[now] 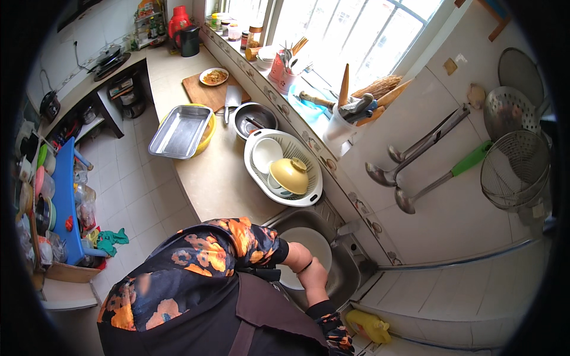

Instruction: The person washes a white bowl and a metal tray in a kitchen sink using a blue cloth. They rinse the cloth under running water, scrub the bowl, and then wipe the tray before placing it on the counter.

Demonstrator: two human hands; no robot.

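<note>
The person is leaning over the sink (350,267) at lower centre, and both hands are working at the white bowl (312,246) sitting inside it. The left hand (297,256) is lying on the bowl's near rim; whether its fingers are curled or flat cannot be told, since the wrist and floral sleeve are covering them. The right hand (314,277) is pressing low in the basin just beside the bowl, and its fingers are also hidden, so their grip cannot be told. To do this well, I judge one hand should be steadying the rim while the other is rubbing round the inside, keeping the bowl low in the basin so that it is not knocking the tap (346,228) above it. Just up the counter, a white rack (256,169) is holding a white bowl and a yellow lid (289,175) resting domed side up. Beyond it a steel bowl (254,118) is holding what looks like a utensil. At upper left a steel tray (180,132) is sitting empty on top of a yellow basin (207,135). A plate of food (214,76) is resting on the board (205,92), and a yellow bottle (368,325) is lying at the lower right.
</note>
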